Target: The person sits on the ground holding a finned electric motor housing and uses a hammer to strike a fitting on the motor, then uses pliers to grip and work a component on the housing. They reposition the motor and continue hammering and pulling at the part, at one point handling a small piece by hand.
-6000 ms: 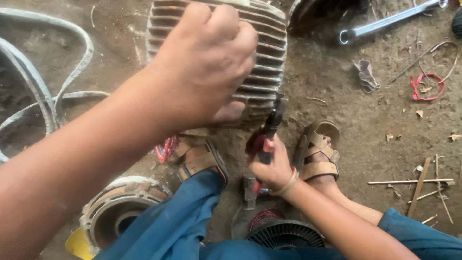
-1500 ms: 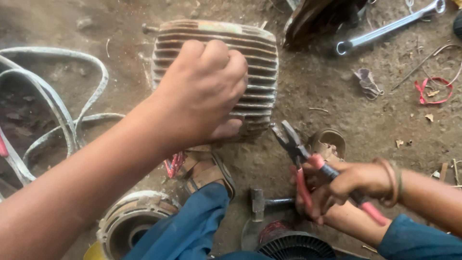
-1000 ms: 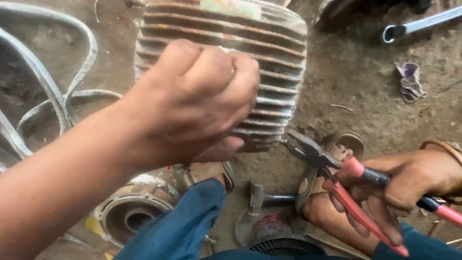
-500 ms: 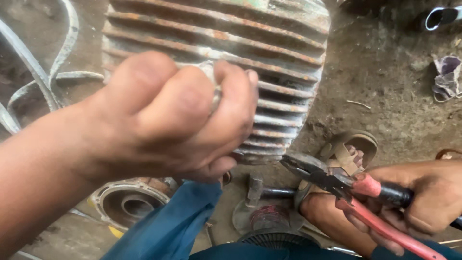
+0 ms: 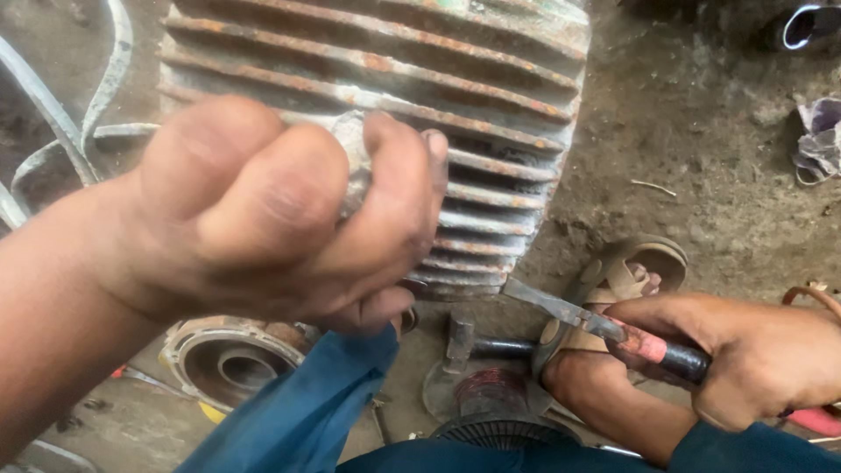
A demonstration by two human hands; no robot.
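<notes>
Lower right of the frame, your right hand (image 5: 771,359) grips red-handled pliers (image 5: 604,328), their tips aimed at the finned motor housing (image 5: 438,79). At centre left, your left hand (image 5: 289,210) clamps around the housing's ribs, perhaps over a small lug. Judging by this, you're steadying for a nip; bring the pliers squarely in.
</notes>
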